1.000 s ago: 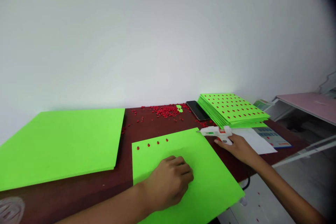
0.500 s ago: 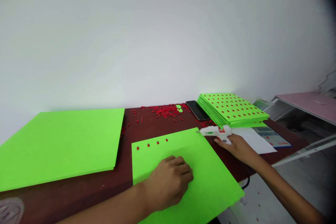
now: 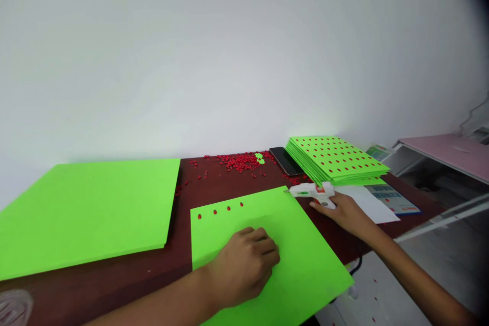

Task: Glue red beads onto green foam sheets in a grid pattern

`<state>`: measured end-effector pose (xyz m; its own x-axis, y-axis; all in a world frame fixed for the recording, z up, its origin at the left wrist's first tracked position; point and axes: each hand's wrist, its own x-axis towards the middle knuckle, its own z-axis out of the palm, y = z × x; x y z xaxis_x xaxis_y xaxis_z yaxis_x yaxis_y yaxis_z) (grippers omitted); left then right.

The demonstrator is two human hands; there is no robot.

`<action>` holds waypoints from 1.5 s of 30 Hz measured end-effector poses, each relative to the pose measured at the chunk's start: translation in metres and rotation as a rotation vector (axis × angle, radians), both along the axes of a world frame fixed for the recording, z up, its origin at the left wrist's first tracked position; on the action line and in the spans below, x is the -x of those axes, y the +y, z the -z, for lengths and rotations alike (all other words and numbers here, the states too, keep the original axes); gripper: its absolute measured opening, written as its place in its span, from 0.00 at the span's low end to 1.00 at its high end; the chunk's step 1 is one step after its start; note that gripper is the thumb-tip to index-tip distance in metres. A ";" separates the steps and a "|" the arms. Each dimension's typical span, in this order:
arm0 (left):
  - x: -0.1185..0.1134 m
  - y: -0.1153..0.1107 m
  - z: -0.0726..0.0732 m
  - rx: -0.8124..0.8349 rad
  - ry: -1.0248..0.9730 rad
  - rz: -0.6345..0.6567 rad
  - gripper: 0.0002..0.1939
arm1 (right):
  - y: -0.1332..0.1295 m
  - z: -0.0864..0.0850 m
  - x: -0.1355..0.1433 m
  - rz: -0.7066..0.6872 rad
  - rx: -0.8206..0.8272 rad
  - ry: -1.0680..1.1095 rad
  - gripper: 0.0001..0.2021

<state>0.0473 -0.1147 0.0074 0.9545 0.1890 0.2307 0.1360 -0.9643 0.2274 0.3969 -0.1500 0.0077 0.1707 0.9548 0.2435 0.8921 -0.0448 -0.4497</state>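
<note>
A bright green square sheet (image 3: 301, 249) lies in front of me on the table. Several small red pieces (image 3: 215, 212) sit in a row along its far left edge. My left hand (image 3: 248, 260) rests on the middle of this sheet with curled fingers; whatever they hold, if anything, is hidden. In my right hand (image 3: 344, 210) is a white glue gun (image 3: 311, 191), gripped by its handle. Its nozzle points left, at the sheet's far right corner.
A larger green stack (image 3: 95, 209) lies at left on the dark red table (image 3: 206, 183). Loose red pieces (image 3: 242, 162) are heaped by the wall, beside a phone (image 3: 286, 161). Red-dotted green sheets (image 3: 338, 155) are piled at right, near white paper (image 3: 369, 204) and a pink-topped table (image 3: 451, 153).
The whole view has shifted very slightly. Both hands, the glue gun and the row of red pieces keep their places on or by the sheet.
</note>
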 end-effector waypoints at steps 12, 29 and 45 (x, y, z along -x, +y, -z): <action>-0.001 -0.003 -0.002 -0.002 0.021 -0.041 0.08 | -0.024 0.014 -0.024 0.249 0.099 -0.037 0.30; 0.001 -0.005 -0.009 -0.059 0.138 -0.068 0.02 | -0.006 -0.016 -0.002 0.349 0.182 -0.664 0.23; 0.004 -0.005 -0.018 0.023 0.148 -0.055 0.19 | 0.187 0.028 0.104 -0.702 -0.166 -0.021 0.16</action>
<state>0.0437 -0.1193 0.0257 0.9658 0.2455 0.0832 0.2221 -0.9491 0.2233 0.2934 0.0369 -0.0202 -0.4758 0.7878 0.3912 0.6940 0.6095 -0.3833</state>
